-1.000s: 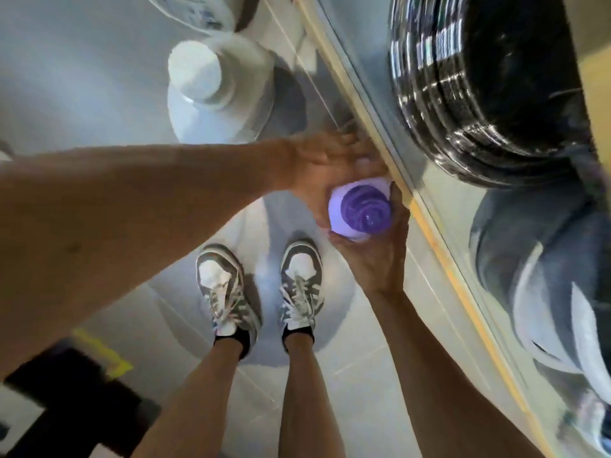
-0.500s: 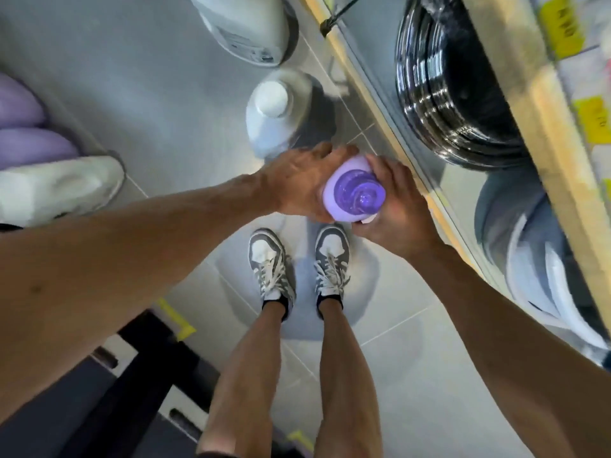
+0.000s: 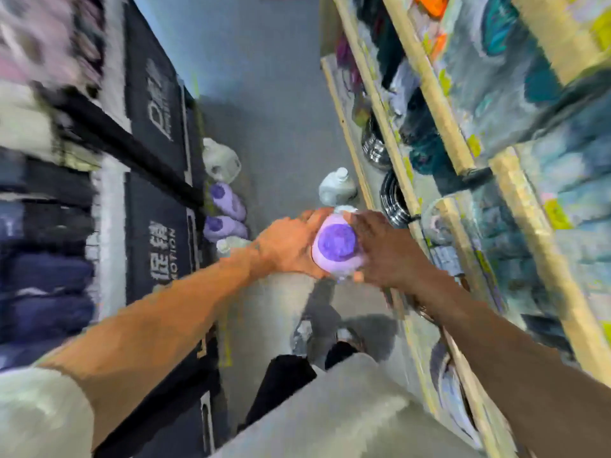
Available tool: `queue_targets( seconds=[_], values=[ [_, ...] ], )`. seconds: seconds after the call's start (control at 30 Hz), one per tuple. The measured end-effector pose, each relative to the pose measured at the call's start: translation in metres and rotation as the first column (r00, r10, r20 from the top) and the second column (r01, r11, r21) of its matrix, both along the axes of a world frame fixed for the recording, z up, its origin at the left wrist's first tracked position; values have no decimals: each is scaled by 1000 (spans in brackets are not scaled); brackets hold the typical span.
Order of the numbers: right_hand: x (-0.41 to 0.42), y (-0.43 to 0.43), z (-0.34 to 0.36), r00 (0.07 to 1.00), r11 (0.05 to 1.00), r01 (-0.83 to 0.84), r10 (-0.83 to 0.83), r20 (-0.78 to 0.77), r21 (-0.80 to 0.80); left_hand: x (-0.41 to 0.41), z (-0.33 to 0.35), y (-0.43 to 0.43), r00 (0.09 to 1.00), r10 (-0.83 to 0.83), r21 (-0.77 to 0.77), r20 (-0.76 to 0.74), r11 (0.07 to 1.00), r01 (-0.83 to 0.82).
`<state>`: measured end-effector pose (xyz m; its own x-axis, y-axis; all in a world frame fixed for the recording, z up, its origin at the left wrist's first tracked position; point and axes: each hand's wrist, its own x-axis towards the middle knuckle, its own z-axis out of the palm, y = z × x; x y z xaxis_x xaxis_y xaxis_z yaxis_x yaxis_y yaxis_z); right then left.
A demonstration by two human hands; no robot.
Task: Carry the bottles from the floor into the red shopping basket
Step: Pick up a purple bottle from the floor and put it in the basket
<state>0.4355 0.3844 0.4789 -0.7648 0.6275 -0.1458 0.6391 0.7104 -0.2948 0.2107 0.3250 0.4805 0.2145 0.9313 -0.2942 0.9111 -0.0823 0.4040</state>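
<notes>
I hold a lilac bottle with a purple cap [image 3: 335, 247] upright in front of me, seen from above. My left hand [image 3: 287, 247] grips its left side and my right hand [image 3: 383, 249] its right side. On the floor ahead stand a white bottle [image 3: 337, 188] by the right shelf, and along the left display two lilac bottles [image 3: 226, 201] [image 3: 223, 228] and a white jug [image 3: 221, 161]. Another white bottle [image 3: 231, 244] shows behind my left wrist. No red basket is in view. The frame is blurred.
A narrow grey aisle floor [image 3: 281, 127] runs ahead between a dark display unit [image 3: 155, 193] on the left and wooden shelves [image 3: 439, 110] stocked with metal pots [image 3: 393, 200] and goods on the right. My shoes [image 3: 327, 332] are below the bottle.
I have straightened up with the lilac bottle lifted from the floor in both hands. The view has swung from the floor at my feet to the aisle ahead.
</notes>
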Motion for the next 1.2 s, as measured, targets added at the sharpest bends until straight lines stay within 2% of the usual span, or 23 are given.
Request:
queue_targets(
  seconds=[0.13, 0.27, 0.43, 0.6, 0.77, 0.9, 1.07, 1.2],
  values=[
    [-64, 13, 94, 966, 968, -248, 250, -66, 43, -41, 87, -38, 964, 254, 102, 75, 960, -261],
    [-119, 8, 150, 835, 837, -529, 542, -89, 140, -58, 135, -100, 846, 528, 219, 81, 818, -531],
    [-194, -50, 187, 526, 526, -828, 849, -60, 193, -47, 160, -206, 564, 814, 282, 138, 514, -810],
    [-231, -195, 185, 176, 178, -975, 984, -25, 136, 5, 165, -365, 229, 965, 213, 131, 198, -957],
    [-208, -390, 179, -246, -249, -963, 969, 36, 106, 122, 162, -533, -164, 981, 162, 108, -180, -970],
    [-148, -547, 176, -518, -518, -851, 855, 26, 89, 239, 171, -651, -460, 883, 146, 88, -469, -871],
    [-37, -716, 182, -749, -747, -662, 662, -16, 59, 393, 181, -764, -718, 685, 126, 118, -728, -674],
    [47, -822, 183, -858, -857, -514, 511, -59, 46, 491, 193, -829, -829, 555, 114, 71, -830, -546]
  ],
)
